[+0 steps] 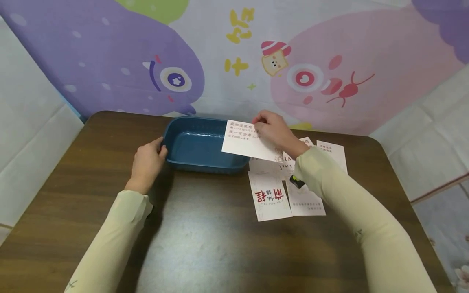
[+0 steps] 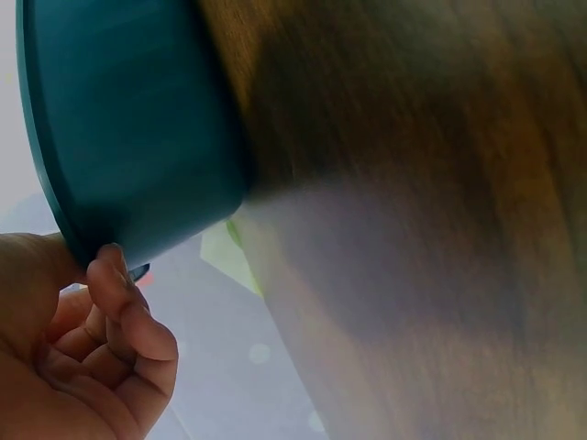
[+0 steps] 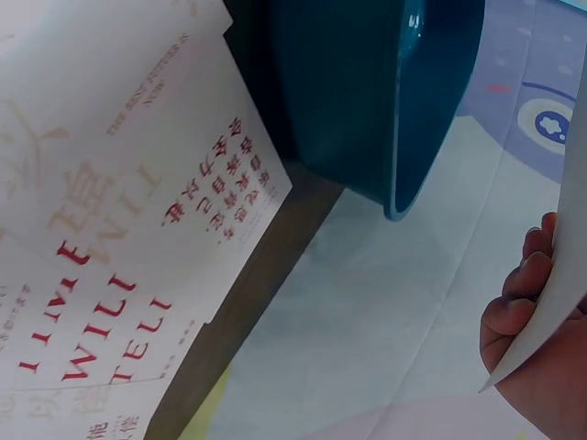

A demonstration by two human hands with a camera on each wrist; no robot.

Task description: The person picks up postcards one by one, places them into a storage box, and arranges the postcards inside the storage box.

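A dark teal rectangular tray (image 1: 198, 149) stands near the back edge of the table. At its left end, my left hand (image 1: 147, 165) pinches the rim between thumb and fingers, as the left wrist view shows with the tray wall (image 2: 138, 119) above the hand (image 2: 101, 357). My right hand (image 1: 275, 131) holds a white printed card (image 1: 239, 140) by its far edge, over the tray's right end. In the right wrist view the held card (image 3: 570, 247) hides part of that hand (image 3: 550, 390).
Several white cards with red and grey print (image 1: 272, 199) lie partly overlapping right of the tray, some under the right forearm. They appear close up as printed cards (image 3: 119, 275) in the right wrist view. A cartoon-patterned cloth (image 1: 234, 89) hangs behind the brown table (image 1: 198, 236).
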